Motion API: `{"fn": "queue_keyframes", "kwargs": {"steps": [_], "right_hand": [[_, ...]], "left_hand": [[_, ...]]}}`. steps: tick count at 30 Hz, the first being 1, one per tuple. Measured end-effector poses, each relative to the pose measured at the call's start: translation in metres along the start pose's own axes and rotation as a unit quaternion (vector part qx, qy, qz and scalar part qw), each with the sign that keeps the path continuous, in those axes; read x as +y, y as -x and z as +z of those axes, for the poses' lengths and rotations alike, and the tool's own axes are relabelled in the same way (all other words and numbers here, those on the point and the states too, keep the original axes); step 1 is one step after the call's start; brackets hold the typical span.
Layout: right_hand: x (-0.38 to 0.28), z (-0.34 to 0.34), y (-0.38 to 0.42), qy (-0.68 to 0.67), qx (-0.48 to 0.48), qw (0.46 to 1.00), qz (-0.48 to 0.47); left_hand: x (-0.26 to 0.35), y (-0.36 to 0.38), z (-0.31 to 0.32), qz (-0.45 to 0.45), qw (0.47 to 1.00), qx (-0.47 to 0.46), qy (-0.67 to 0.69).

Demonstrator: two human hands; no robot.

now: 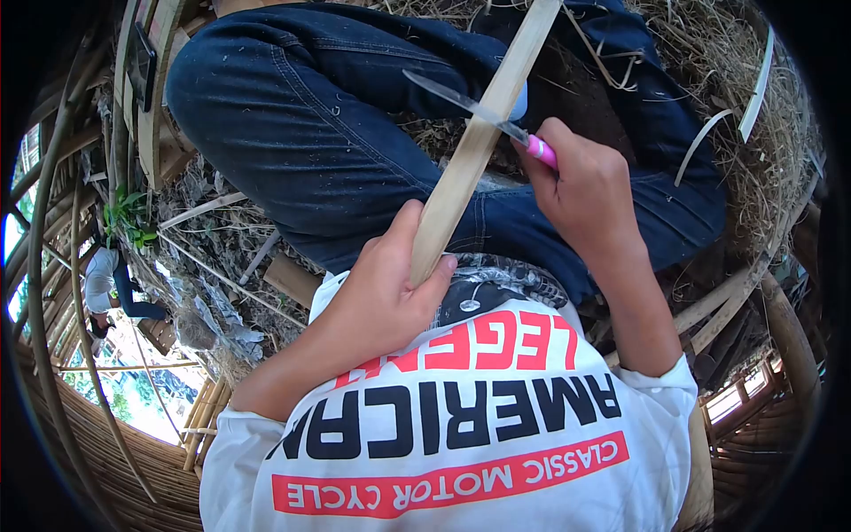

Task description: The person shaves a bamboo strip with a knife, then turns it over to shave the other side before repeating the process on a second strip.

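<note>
A long, pale strip of wood or bamboo (470, 160) slants from my waist up to the top edge of the view. Its lower end is gripped by my left hand (390, 275), thumb on one side and fingers on the other. My right hand (576, 177) is closed around the pink handle (542, 152) of a knife. The knife's blade (443, 93) lies across the strip, its tip pointing to the upper left. Part of the handle is hidden inside my right hand.
My legs in dark jeans (328, 133) are bent around the strip. Dry straw and curled shavings (749, 115) lie at the right. A phone (143, 66) rests on a board at the upper left. Another person (111, 284) is at the far left, near bamboo poles (44, 293).
</note>
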State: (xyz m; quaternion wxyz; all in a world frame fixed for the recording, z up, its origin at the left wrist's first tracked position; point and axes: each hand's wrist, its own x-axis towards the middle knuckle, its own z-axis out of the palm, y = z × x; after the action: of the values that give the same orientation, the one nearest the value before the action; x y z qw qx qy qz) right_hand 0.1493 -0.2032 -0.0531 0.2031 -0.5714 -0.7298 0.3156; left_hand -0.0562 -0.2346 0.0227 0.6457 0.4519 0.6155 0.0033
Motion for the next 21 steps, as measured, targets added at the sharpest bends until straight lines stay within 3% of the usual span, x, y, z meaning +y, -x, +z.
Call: {"fn": "queue_keyframes", "kwargs": {"steps": [6, 9, 11, 14, 17, 19, 21], "right_hand": [[0.023, -0.005, -0.014, 0.083, 0.019, 0.996, 0.009], [0.004, -0.003, -0.005, 0.049, -0.009, 0.996, -0.069], [0.011, -0.002, -0.007, 0.05, -0.019, 0.997, -0.06], [0.018, -0.002, -0.014, 0.033, -0.024, 0.999, 0.032], [0.006, 0.0, -0.003, 0.004, -0.017, 1.0, -0.024], [0.021, 0.0, -0.013, 0.06, -0.019, 0.997, 0.037], [0.015, -0.005, -0.016, 0.026, -0.017, 0.999, 0.044]], "left_hand": [[0.001, 0.002, 0.004, 0.005, 1.0, 0.01, 0.003], [0.0, 0.002, 0.001, -0.018, 1.0, -0.007, 0.018], [-0.001, 0.001, 0.001, -0.016, 1.0, -0.004, 0.011], [-0.004, 0.0, 0.003, -0.009, 1.0, -0.006, 0.02], [-0.003, 0.0, 0.0, -0.005, 0.999, -0.02, 0.028], [-0.004, -0.001, 0.0, -0.002, 0.999, -0.029, 0.024], [-0.004, -0.002, 0.002, 0.001, 0.999, -0.009, 0.035]]}}
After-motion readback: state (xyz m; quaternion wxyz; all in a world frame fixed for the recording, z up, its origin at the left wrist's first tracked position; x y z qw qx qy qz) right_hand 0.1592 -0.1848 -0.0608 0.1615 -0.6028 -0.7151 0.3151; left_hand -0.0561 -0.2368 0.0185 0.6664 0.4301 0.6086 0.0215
